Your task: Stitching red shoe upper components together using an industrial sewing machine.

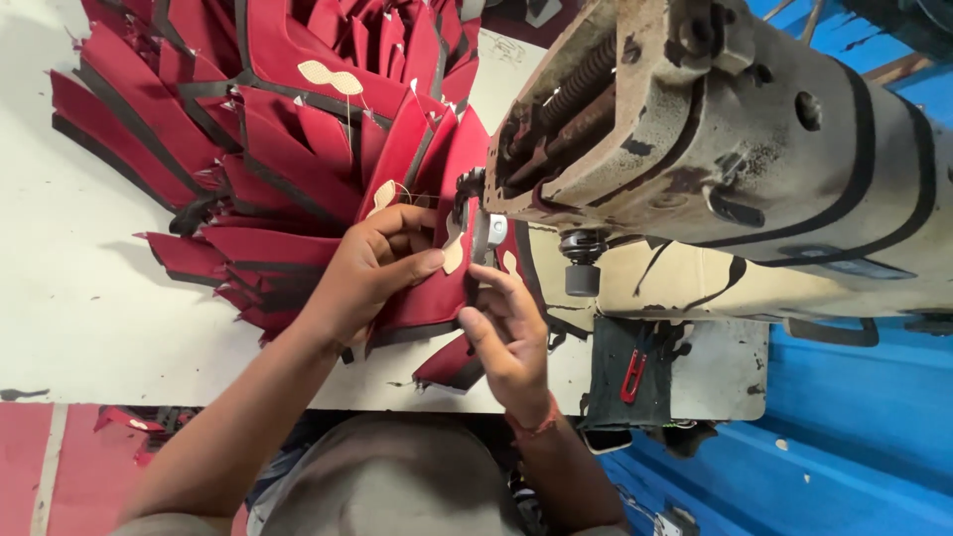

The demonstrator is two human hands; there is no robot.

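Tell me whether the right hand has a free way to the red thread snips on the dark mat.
Probably yes. The right hand pinches the red fabric piece by the needle, and the red thread snips lie uncovered on the dark mat just to its right, with nothing between.

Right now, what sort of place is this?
Probably a stitching workshop. A worn sewing machine stands on a white table, both hands guide a red fabric piece, and a heap of matching pieces lies behind.
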